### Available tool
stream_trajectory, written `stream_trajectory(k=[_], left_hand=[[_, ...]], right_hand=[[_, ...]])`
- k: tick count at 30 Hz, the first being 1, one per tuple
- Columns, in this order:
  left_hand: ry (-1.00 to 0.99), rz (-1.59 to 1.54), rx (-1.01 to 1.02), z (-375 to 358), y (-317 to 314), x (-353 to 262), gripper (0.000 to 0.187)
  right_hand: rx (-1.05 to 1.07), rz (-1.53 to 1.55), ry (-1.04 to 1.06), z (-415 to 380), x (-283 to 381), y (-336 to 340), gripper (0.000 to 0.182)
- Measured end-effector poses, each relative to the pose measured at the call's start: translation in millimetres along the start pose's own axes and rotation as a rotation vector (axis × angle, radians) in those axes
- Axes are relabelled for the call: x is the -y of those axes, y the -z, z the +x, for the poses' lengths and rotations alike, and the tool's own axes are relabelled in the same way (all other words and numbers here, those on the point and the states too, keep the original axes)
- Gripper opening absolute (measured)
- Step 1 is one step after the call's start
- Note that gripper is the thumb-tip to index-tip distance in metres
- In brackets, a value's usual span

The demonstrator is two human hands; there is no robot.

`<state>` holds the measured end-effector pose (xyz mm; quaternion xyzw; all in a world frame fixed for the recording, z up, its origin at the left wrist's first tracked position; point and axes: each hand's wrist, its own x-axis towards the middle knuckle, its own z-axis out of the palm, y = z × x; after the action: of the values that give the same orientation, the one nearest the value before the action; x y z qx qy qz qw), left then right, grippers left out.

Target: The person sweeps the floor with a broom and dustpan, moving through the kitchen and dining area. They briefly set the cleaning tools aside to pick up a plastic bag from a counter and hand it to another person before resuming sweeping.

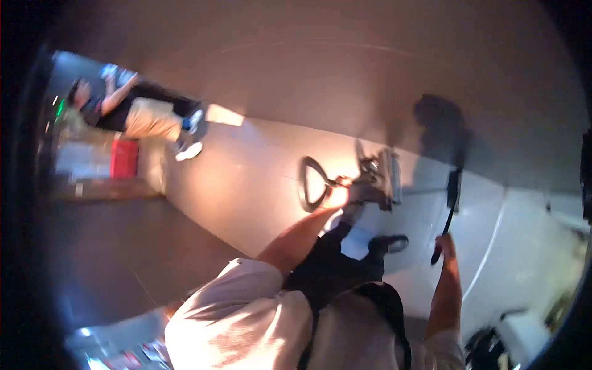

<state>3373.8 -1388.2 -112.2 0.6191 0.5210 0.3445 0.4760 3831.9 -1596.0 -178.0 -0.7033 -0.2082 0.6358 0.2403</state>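
Note:
My left hand (338, 196) is closed at a dark loop-shaped handle (305, 185), which joins a bulky metal device (379, 177) beside the grey wall. Bright light falls on this hand; the exact grip is blurred. My right hand (446, 244), farther right, is wrapped round the black handle of a long thin tool (454, 191). The flat dark head of that tool points away from me, near the wall's lower edge. Below the device show my dark trousers (327, 265) and a dark shoe (394, 243).
Along one side runs a large grey wall (296, 68) with a shadow on it. Another person (148, 117) stands at the far left, near a red box (124, 158). A white object (524, 333) and dark items are at the lower right. Pale floor lies between.

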Motion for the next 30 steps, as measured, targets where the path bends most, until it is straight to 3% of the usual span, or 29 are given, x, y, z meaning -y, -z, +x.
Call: stream_trajectory(k=[1,2,3,4,5,6,7,8,9,10,12,14,16,18,21,24,25,26,27,28,29,30], left_hand=[[0.062,0.002,0.015,14.4,-4.7,-7.7,0.015],[0.336,0.331,0.09,23.1,-10.5,-50.3,0.017],[0.266,0.2,0.03,12.4,3.2,-60.8,0.018],[0.191,0.083,-0.026,15.8,0.9,-82.0,0.018],[0.332,-0.186,-0.087,25.1,-7.6,-86.4,0.015],[0.453,-0.475,-0.132,33.5,-20.3,-85.2,0.012],[0.244,-0.797,-0.172,16.2,-24.0,-42.6,0.011],[0.022,-1.107,-0.201,20.0,-34.3,-14.7,0.014],[0.217,-0.858,-0.276,15.8,-24.6,-65.1,0.023],[0.396,-0.508,-0.246,14.6,-2.8,-69.6,0.026],[0.249,-0.093,-0.403,5.0,-0.4,-41.5,0.024],[0.252,-0.713,-0.618,-10.2,4.3,4.0,0.018],[0.275,0.169,-0.42,-41.1,43.4,-32.7,0.01],[0.305,0.703,-0.305,-71.1,74.2,-85.4,0.007],[0.374,0.02,-0.628,-118.2,89.4,10.4,0.015],[0.604,-0.734,-1.001,-131.1,132.3,-40.2,0.027],[0.652,-0.68,-1.014,-142.2,148.9,-34.0,0.029],[0.699,-0.627,-1.025,-155.8,163.6,-27.4,0.032],[0.634,-0.698,-1.055,-167.7,175.7,-27.1,0.031],[0.564,-0.768,-1.089,-181.4,190.8,-27.8,0.031],[0.537,-0.818,-1.12,-194.1,205.5,-22.2,0.03],[0.503,-0.86,-1.155,-203.5,220.9,-17.9,0.03]], right_hand=[[0.137,0.104,-0.025,31.0,-27.8,1.2,0.015],[0.103,-0.481,0.221,74.0,-110.6,-26.6,0.011],[-0.07,-1.069,0.443,108.9,-183.4,-59.2,0.01],[0.194,-1.461,0.576,64.1,-122.9,-69.4,0.013],[0.456,-1.76,0.809,18.2,-60.1,-77.7,0.019],[0.279,-1.381,0.411,-26.3,-9.7,-106.1,0.017],[0.015,-0.914,0.164,-70.3,41.6,-134.7,0.024],[0.298,-0.589,-0.016,-154.6,166.2,-149.9,0.028],[0.301,-0.546,-0.024,-161.1,173.3,-145.5,0.026],[0.304,-0.503,-0.032,-167.0,180.5,-141.7,0.025],[0.301,-0.392,-0.03,-163.4,173.4,-118.7,0.027],[0.236,-0.461,-0.094,-185.7,212.8,-119.0,0.03],[0.209,-0.524,-0.092,-195.9,218.0,-109.1,0.032],[0.223,-0.494,0.025,-185.8,187.5,-83.1,0.034],[0.126,-0.465,-0.13,-186.4,181.9,-72.0,0.025],[0.06,-0.519,-0.189,-165.8,185.9,-73.4,0.011],[0.116,-0.438,-0.134,-137.9,163.7,-55.7,0.008],[0.202,-0.58,-0.135,-93.9,135.2,-33.3,0.012],[0.349,-0.319,0.12,-93.8,139.0,-28.1,0.016],[0.371,-0.144,0.014,-89.3,155.5,-46.2,0.02],[0.468,-0.22,0.077,-80.3,170.8,-62.2,0.022],[0.387,-0.454,0.137,-55.7,170.5,-79.0,0.025]])
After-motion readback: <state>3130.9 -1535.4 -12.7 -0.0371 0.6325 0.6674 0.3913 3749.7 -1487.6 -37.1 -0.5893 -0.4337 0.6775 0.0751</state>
